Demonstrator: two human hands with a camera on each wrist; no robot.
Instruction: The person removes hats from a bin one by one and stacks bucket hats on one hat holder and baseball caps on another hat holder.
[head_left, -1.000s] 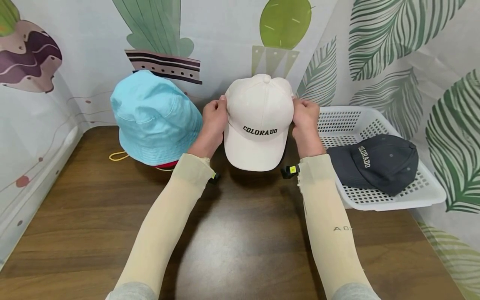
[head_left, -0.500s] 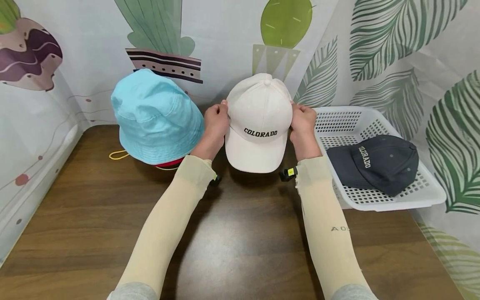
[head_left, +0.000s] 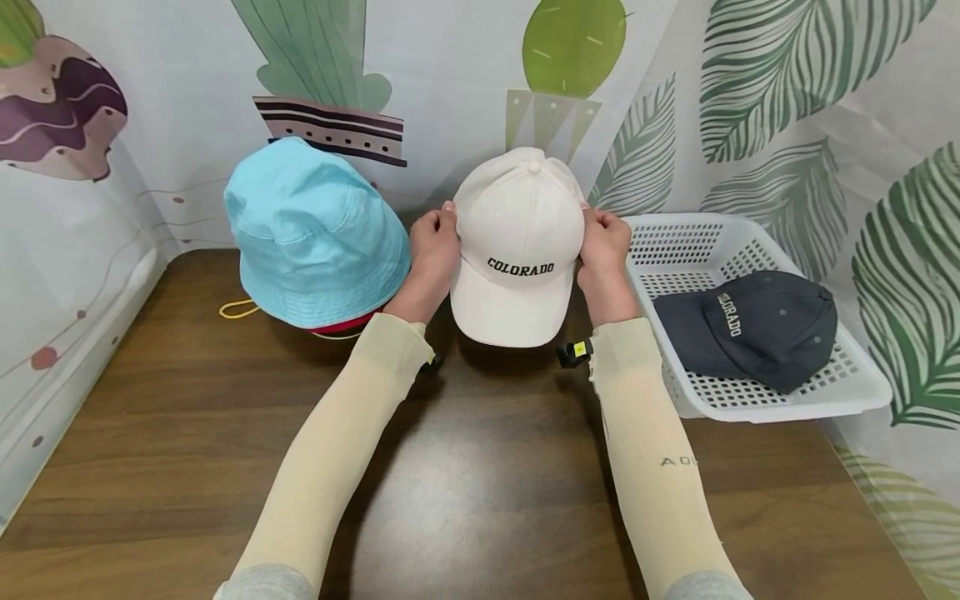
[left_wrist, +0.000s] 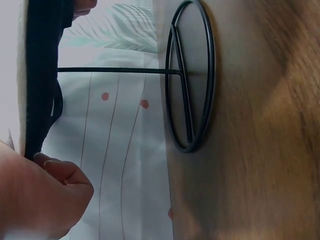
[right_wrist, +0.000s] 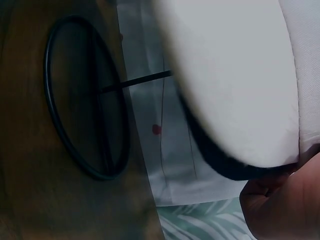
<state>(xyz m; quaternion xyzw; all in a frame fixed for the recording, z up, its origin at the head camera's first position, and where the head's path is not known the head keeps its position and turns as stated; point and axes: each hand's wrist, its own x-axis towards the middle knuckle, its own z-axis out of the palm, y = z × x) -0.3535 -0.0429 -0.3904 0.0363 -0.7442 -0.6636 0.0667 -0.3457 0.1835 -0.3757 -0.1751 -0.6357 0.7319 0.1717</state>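
Note:
A white baseball cap [head_left: 520,212] lettered COLORADO sits at the middle, its brim toward me. My left hand [head_left: 433,250] pinches its left edge and my right hand [head_left: 604,254] its right edge. Under the white brim, a dark layer [left_wrist: 41,75] shows in the left wrist view and along the cap's lower edge in the right wrist view. Below the cap stands a black wire stand [left_wrist: 120,70], its thin post rising from a round base on the table. The post's top is hidden inside the cap.
Left of the cap, a light blue bucket hat [head_left: 307,237] sits over something red, with a yellow cord loop [head_left: 238,310] beside it. To the right, a white perforated basket [head_left: 798,410] holds a dark grey COLORADO cap [head_left: 765,329]. A patterned cloth [head_left: 450,67] hangs behind the wooden table [head_left: 480,500].
The white cap has come down slightly, with both hands lowering along its sides. My right hand has also shifted a little left. The bucket hat and basket stay where they were.

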